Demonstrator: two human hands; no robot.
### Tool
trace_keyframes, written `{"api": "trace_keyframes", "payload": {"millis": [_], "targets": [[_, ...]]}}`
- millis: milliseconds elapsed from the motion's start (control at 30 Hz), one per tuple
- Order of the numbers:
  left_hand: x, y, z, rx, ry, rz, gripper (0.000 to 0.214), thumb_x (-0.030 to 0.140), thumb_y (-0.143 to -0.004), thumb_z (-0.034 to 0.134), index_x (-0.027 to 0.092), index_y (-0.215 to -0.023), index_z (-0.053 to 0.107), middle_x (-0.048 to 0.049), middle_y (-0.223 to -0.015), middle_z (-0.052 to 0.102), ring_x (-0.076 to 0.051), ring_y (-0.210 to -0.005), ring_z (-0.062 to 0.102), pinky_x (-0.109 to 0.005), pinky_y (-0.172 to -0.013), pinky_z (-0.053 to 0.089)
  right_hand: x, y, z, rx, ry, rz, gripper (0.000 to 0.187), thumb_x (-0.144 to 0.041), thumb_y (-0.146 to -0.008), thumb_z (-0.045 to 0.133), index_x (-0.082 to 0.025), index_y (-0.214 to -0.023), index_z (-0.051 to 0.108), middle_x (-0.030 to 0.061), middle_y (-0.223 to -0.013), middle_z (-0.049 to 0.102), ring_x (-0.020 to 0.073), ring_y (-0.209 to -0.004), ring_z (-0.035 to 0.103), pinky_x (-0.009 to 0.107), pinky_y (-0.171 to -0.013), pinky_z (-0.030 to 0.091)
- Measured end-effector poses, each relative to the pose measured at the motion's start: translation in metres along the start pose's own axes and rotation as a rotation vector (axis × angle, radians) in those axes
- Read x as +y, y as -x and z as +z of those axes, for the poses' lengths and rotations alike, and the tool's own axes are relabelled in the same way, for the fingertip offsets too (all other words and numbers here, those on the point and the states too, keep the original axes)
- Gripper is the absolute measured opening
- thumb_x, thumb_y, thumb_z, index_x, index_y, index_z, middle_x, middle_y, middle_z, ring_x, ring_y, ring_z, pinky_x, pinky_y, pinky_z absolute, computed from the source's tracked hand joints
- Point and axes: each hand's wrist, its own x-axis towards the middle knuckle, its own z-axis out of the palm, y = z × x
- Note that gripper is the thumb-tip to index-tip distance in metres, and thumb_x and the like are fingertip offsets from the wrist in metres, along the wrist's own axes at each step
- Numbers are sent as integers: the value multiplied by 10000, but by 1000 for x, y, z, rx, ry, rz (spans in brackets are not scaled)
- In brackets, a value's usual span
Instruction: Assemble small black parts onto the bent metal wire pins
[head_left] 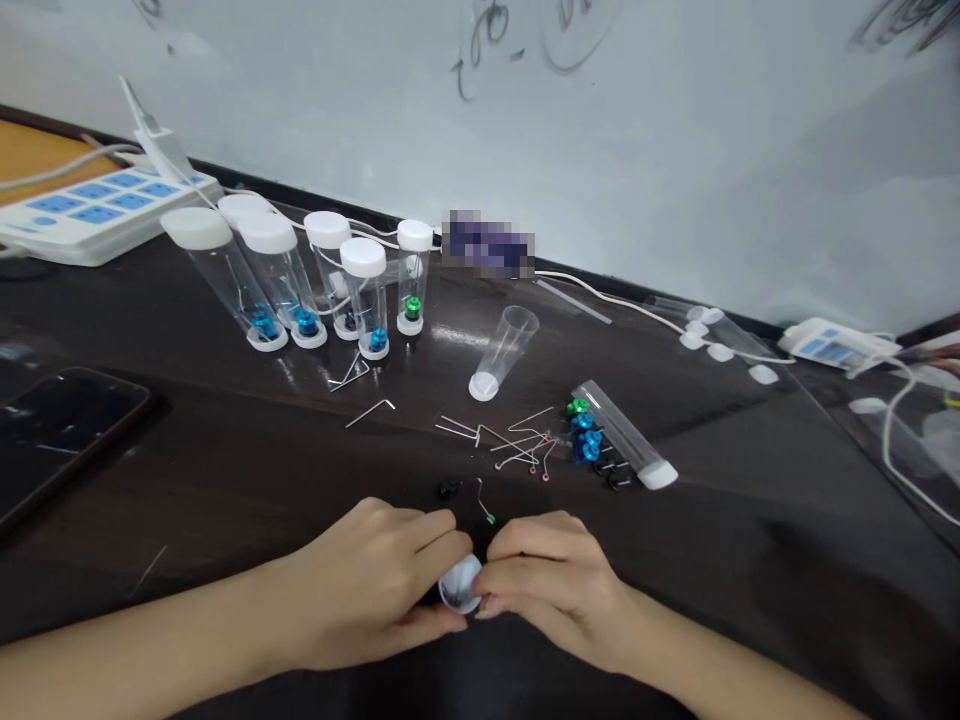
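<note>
A clear plastic tube [459, 586] stands at the front of the dark table, its round open end facing up at me. My left hand [375, 585] is closed round its left side. Against the rim on the right, my right hand [559, 580] is closed, fingertips pinched together; whether a small part sits between them is hidden. Just beyond my hands lie a small black part [448, 489] and a bent wire with a green tip [486, 503]. Farther out are several bent wires [517, 445] and a cluster of blue, green and black wheel-like parts [590, 440].
Several white-capped tubes [364, 258] stand at the back left. One tube [504, 352] stands uncapped; another [626, 440] lies down. White caps [720, 352] lie at right. A phone [67, 430], power strips [97, 215] and a white cable [600, 290] border the table.
</note>
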Motion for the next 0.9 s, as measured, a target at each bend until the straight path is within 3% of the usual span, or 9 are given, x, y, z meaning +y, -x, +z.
{"api": "trace_keyframes", "payload": {"millis": [433,633,900], "targets": [[0,2,-2,46,-21,0,117,293,-879,533,195,-942,532,7,-840,586,-156,-638,586,-283,-516,453,-3,-3,-1,-49,137,-67,200,-136,-950,482,-105,-908,675,67,-797,620,133,-627,541,272,-547,410],[-3,4,-1,114,-91,9,107,260,-862,530,179,-932,535,-4,-816,577,-163,-616,579,-280,-464,450,-4,0,2,-50,362,-78,226,-115,-964,443,-103,-966,669,61,-782,637,137,-598,511,283,-540,413],[2,6,1,262,-279,89,108,236,-903,496,146,-941,541,-15,-753,584,-166,-561,570,-286,-419,451,-14,3,6,-74,606,-184,289,-83,-958,386,-55,-1045,660,69,-797,684,180,-691,586,327,-641,492]]}}
